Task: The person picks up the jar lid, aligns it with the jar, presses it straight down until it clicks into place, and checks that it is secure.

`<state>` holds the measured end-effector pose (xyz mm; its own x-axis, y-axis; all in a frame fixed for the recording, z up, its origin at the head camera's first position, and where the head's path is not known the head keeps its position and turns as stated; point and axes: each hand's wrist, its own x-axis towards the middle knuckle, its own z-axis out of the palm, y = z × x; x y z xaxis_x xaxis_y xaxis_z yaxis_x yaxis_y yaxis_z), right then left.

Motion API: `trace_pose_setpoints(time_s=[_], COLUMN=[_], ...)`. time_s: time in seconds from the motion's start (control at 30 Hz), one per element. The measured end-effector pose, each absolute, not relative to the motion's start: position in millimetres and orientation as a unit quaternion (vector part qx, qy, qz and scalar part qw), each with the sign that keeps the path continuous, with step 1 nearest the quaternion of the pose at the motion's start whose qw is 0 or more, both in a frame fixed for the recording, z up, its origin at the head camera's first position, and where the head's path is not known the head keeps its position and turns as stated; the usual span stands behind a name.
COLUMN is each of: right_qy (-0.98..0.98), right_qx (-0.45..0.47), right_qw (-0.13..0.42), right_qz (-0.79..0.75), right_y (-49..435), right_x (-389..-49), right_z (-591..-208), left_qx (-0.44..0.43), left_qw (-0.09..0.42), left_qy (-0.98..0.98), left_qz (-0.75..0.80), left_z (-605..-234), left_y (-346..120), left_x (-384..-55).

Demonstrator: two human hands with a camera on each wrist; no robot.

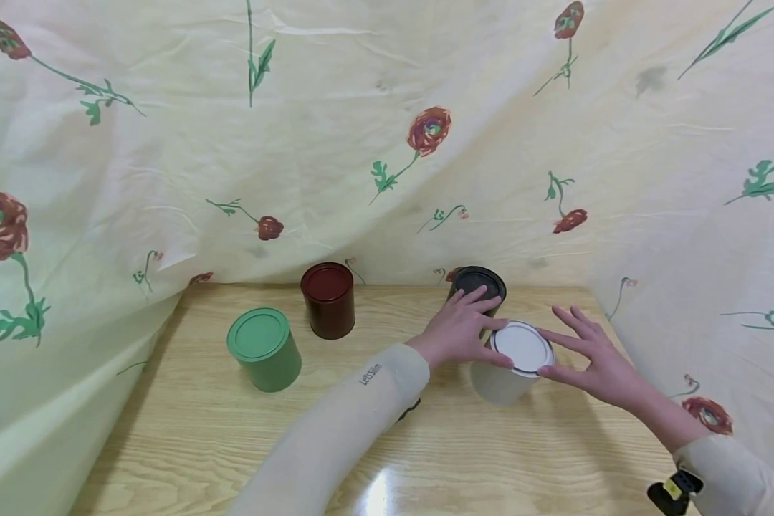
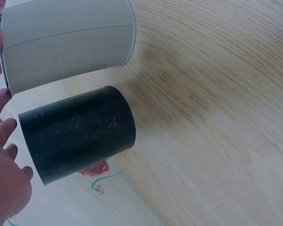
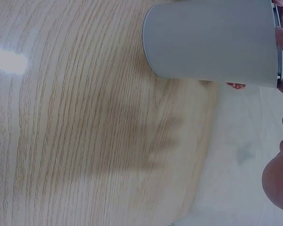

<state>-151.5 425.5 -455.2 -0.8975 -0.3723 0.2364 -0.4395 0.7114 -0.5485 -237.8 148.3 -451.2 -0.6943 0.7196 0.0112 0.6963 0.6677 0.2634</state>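
Observation:
A white can (image 1: 502,383) stands on the table at the right, its round white lid (image 1: 522,347) at the top. My left hand (image 1: 458,331) holds the lid's left edge with thumb and index fingertips; its other fingers spread over the black can (image 1: 481,281) just behind. From the other side, my right hand (image 1: 596,362) holds the lid's right edge between thumb and index finger, the remaining fingers extended. A thin dark line runs below the lid's rim in the right wrist view, where the white can (image 3: 212,42) fills the top.
A green can (image 1: 266,355) and a dark red can (image 1: 329,301), both lidded, stand on the left half of the wooden table (image 1: 438,459). Flower-patterned cloth (image 1: 335,143) hangs behind the table and along both sides.

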Motion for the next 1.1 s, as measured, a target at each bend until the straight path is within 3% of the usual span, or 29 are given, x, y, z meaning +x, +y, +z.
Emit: trace_pose_setpoints(time_s=[1.1], right_qy=[-0.931], right_qx=[0.224], right_qw=[0.036], right_qz=[0.286], right_y=[413], right_x=[-158], right_z=[-448], left_qx=[0.384], left_qw=[0.032], left_qy=[0.917], left_qz=[0.103], left_z=[-453], left_y=[149], left_x=[-233])
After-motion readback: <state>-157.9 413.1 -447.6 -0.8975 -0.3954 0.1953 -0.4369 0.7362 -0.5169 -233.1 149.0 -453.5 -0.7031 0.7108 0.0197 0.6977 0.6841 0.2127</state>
